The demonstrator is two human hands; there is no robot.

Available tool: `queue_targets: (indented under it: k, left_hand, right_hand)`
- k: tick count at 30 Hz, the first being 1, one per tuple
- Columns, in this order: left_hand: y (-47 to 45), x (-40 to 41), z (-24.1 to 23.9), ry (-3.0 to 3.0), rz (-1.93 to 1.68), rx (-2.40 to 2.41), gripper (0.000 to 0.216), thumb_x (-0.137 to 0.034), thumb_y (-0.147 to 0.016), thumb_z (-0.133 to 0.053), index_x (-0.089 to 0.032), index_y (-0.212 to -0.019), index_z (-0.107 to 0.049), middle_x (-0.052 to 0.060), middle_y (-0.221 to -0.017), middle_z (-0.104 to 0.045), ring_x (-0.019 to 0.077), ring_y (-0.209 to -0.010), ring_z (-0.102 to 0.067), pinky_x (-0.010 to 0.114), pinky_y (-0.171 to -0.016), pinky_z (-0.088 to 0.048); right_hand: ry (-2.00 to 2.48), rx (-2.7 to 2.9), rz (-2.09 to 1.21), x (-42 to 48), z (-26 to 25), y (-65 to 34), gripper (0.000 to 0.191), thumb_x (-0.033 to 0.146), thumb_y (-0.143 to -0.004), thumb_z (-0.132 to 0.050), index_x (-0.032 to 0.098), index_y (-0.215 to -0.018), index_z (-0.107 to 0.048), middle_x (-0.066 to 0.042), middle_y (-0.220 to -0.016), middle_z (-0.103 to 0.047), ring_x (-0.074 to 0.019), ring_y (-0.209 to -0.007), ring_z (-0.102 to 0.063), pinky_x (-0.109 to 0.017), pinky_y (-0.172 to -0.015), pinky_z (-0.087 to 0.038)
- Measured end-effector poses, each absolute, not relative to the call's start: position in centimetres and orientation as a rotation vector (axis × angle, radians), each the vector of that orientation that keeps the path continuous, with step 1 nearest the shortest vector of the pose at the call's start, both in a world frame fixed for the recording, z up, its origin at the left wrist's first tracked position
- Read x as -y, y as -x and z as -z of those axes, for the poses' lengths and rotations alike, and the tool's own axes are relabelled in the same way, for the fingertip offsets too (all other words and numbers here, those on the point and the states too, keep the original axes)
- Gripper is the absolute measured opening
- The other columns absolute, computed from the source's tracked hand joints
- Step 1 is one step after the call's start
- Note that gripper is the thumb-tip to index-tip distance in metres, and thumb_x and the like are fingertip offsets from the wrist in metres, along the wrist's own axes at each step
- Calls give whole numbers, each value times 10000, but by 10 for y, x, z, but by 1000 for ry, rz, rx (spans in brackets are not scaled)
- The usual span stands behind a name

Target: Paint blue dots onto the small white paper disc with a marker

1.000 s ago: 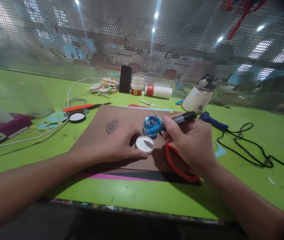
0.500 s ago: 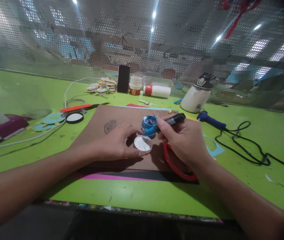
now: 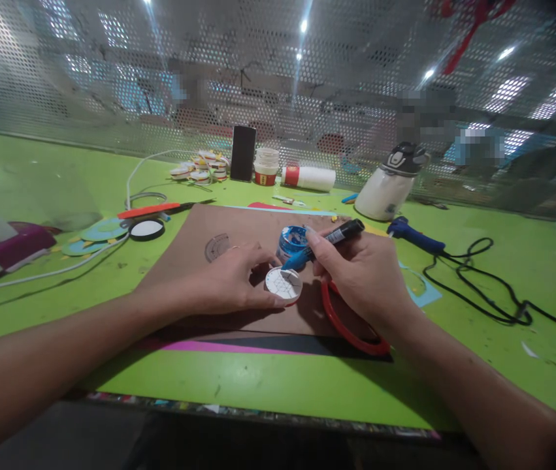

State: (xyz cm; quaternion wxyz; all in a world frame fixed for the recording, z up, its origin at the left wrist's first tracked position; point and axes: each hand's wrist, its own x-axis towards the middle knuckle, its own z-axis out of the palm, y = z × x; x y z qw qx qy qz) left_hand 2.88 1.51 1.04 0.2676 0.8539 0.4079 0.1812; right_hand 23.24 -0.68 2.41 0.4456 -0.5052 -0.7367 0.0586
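Observation:
My left hand point(image 3: 231, 277) rests on a brown card sheet point(image 3: 238, 228), its fingers closed round the edge of a small white disc point(image 3: 283, 284) with faint drawn lines. My right hand point(image 3: 363, 274) grips a black marker with a blue tip point(image 3: 329, 241); the tip is just above the disc's upper right edge. A blue tape roll point(image 3: 293, 239) sits just behind the disc. A red ring point(image 3: 343, 326) lies under my right wrist. A pencilled circle point(image 3: 217, 247) is on the brown sheet to the left.
On the green table point(image 3: 268, 378) are a white jug with a black lid point(image 3: 389, 186), a blue tool with a black cord point(image 3: 415, 236), a black-rimmed white disc point(image 3: 146, 229), stacked small rolls point(image 3: 202, 168), a dark box point(image 3: 244, 153), a cup point(image 3: 266, 167) and a purple device point(image 3: 3, 251). Perforated metal mesh stands behind.
The marker has dropped a little, its blue tip going from the tape roll down to the white disc. My left hand has kept hold of the disc.

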Motion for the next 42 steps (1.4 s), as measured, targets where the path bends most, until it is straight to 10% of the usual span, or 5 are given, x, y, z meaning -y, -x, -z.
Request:
queue_targets:
  k: [42]
  left_hand:
    - [-31, -13, -8, -2375, -562, -1212, 423, -608, -733, -684, -198, -834, -652, 15, -794, -606, 183, -701, -517, 298, -580, -337]
  right_hand:
    - [1126, 1527, -225, 16, -35, -223, 370, 312, -893, -660, 229, -536, -609, 9, -490, -603, -126, -445, -539, -275, -477, -453]
